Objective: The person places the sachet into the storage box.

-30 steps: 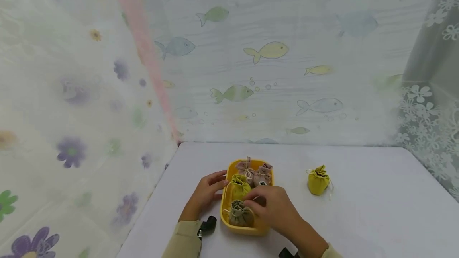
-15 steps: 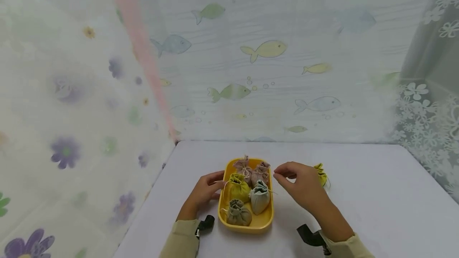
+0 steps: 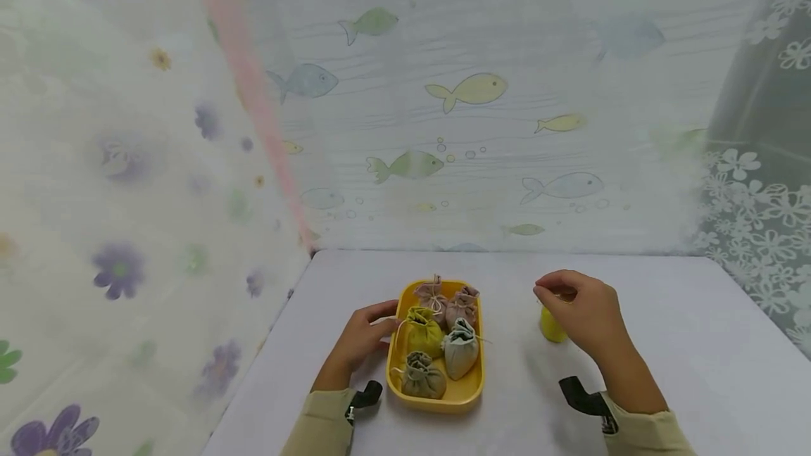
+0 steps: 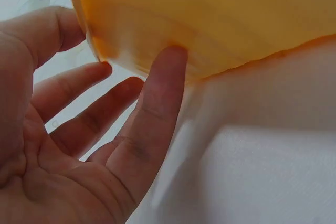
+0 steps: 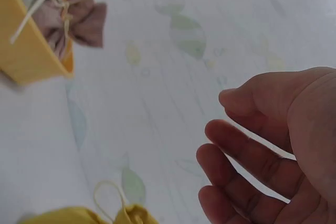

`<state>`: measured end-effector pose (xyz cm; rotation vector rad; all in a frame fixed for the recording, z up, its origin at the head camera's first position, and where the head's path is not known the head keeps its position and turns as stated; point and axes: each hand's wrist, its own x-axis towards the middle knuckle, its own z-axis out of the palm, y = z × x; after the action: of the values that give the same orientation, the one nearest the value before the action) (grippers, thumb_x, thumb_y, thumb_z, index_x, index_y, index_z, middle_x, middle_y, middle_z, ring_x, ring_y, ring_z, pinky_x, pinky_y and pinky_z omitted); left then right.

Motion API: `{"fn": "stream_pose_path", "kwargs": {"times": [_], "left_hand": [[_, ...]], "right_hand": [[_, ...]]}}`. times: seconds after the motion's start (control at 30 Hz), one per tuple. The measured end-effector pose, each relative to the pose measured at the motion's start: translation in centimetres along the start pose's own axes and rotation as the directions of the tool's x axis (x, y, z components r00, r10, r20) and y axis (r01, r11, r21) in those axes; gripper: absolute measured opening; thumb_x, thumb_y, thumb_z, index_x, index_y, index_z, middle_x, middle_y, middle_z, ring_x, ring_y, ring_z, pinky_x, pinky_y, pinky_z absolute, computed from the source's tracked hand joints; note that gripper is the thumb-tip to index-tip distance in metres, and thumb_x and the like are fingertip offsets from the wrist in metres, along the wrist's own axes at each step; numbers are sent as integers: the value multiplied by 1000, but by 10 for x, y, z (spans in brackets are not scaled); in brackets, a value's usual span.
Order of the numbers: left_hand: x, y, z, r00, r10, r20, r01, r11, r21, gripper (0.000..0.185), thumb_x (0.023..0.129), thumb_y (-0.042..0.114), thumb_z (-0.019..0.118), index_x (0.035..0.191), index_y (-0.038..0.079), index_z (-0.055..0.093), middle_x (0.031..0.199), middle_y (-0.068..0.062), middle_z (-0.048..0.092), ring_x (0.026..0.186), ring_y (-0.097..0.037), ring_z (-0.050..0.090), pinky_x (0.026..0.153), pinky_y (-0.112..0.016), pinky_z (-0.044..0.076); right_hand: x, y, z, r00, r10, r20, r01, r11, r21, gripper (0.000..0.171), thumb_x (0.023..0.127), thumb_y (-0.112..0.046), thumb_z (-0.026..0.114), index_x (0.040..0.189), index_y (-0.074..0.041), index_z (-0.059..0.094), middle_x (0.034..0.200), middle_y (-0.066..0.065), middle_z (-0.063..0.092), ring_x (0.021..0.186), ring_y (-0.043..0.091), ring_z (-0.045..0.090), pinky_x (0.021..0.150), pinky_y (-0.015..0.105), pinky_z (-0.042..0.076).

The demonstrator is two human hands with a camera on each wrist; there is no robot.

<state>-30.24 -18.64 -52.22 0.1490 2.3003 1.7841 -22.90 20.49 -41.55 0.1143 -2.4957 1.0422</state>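
Yellow pouch [image 3: 551,326], drawstring type: head view, on the surface right of the yellow tray [image 3: 472,385], partly behind the right hand [image 3: 586,315]. Best taken by its gathered neck, fingers closing from above. Right grip loosely curled over it, empty. Left hand [image 3: 361,340] rests at the tray's left rim. Tray holds five pouches.
Left wrist view: left fingers [image 4: 157,103] straight, tips touching the tray wall [image 4: 220,19].
Right wrist view: right fingers [image 5: 236,156] relaxed, apart from the pouch [image 5: 105,214] below.

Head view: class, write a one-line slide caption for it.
Left hand touches a yellow tray of five pouches; right hand hovers over a yellow pouch.
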Motion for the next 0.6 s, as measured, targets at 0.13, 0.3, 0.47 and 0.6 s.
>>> {"fn": "stream_pose_path", "kwargs": {"times": [0.13,0.3,0.47,0.6], "left_hand": [[-2,1,3,1000,-3,-27,3,1000,-13,51,94,31,73,143,22,63,149,-8,59,120,-25,67,82,-40,65],[-15,4,13,998,-18,-67,17,1000,-22,49,95,28,71,143,22,63,149,-8,58,116,-24,69,83,-40,65],[-26,4,23,995,-26,-100,21,999,-50,48,95,27,71,141,21,64,150,-9,58,115,-24,70,83,-39,65],[-29,5,28,991,-31,-127,24,998,-61,47,95,27,72,140,19,66,150,-11,57,114,-22,69,82,-38,65]], "right_hand": [[2,13,-6,998,53,25,-53,998,-30,16,95,-26,74,107,-16,77,110,9,76,100,32,70,83,41,59],[2,34,-11,984,135,118,-130,990,-46,42,97,-39,72,128,-12,69,141,22,59,120,48,60,92,60,56],[0,53,-16,974,130,184,-122,991,-55,64,93,-48,75,141,-9,59,149,26,50,130,48,52,96,65,51],[-2,61,-19,956,138,260,-125,990,-65,79,89,-49,79,148,-6,51,150,27,48,135,48,46,98,67,50]]}}
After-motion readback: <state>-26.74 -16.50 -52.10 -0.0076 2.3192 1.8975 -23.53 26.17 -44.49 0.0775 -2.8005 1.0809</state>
